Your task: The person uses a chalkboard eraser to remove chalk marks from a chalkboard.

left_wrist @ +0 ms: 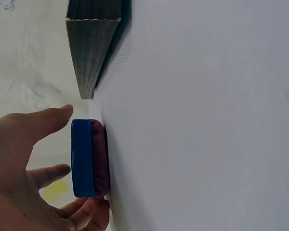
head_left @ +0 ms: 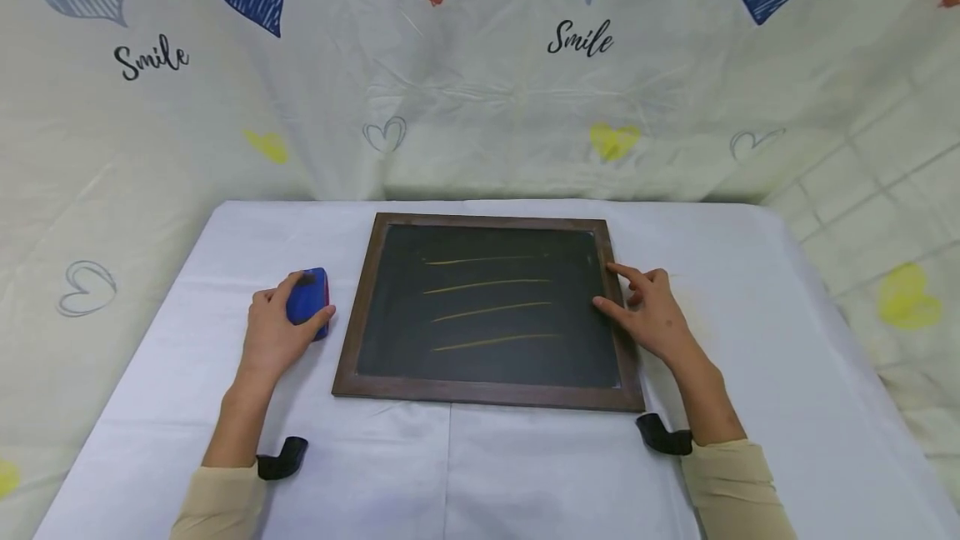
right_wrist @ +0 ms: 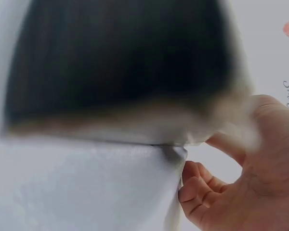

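On the left of the table lies a blue eraser [head_left: 306, 304] with a purplish underside. My left hand [head_left: 279, 333] spreads round it, thumb and fingers apart. In the left wrist view, thumb and forefinger stand off the eraser [left_wrist: 83, 158] while the other fingers reach its lower end. A chalkboard [head_left: 495, 307] in a brown wooden frame lies in the middle, bearing several thin yellow lines. My right hand [head_left: 656, 312] rests at its right edge, thumb and forefinger extended onto the frame, the remaining fingers bent beside it. The right wrist view shows the board [right_wrist: 120, 57] blurred, partly hiding that hand.
White cloth [head_left: 450, 473] covers the table. Behind it hangs a pale curtain [head_left: 480, 90] printed with hearts and "Smile". A black wrist mount [head_left: 282, 458] sits by the left cuff, and another black mount [head_left: 663, 434] by the right cuff.
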Demonstrator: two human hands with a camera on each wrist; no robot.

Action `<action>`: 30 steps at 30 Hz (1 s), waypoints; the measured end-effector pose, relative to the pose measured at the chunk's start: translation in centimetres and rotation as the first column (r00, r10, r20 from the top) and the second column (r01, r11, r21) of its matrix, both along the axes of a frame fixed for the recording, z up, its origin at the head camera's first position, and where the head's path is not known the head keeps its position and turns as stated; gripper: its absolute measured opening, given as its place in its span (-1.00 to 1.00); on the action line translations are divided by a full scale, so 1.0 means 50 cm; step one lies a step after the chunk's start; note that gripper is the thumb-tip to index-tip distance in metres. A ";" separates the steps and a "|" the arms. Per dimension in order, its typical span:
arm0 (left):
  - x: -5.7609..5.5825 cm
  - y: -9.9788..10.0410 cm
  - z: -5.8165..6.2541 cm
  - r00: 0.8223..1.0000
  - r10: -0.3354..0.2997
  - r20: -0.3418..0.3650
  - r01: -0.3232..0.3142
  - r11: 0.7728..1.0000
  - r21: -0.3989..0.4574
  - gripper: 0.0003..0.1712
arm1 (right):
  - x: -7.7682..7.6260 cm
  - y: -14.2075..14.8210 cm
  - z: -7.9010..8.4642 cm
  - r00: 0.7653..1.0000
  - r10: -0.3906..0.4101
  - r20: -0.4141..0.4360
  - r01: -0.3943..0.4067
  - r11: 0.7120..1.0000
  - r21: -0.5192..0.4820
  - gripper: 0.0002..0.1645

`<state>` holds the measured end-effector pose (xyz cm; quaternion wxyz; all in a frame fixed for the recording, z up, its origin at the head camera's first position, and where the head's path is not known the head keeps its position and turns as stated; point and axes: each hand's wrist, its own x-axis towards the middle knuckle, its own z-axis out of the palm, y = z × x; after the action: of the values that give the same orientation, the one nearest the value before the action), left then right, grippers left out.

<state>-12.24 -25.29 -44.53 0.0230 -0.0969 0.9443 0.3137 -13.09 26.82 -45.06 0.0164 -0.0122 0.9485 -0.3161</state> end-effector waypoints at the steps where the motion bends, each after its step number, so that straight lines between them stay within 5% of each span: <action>1: 0.000 -0.001 0.000 1.000 0.000 0.000 0.000 1.000 -0.005 0.00 | 0.000 0.001 0.000 1.000 0.006 0.003 -0.006 1.000 0.006 -0.16; 8: -0.006 -0.001 -0.001 1.000 0.007 0.008 -0.007 1.000 -0.007 0.11 | -0.001 0.007 0.002 0.999 0.028 0.025 -0.028 0.999 0.025 -0.15; 30: 0.003 0.001 0.016 1.000 -0.021 0.014 0.022 0.997 -0.078 -0.06 | -0.002 0.017 -0.009 0.997 0.014 0.075 -0.013 1.000 -0.010 -0.10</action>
<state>-12.07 -25.24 -43.74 0.0288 -0.0895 0.9566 0.2758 -13.20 27.66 -45.53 0.0541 -0.0068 0.9456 -0.3206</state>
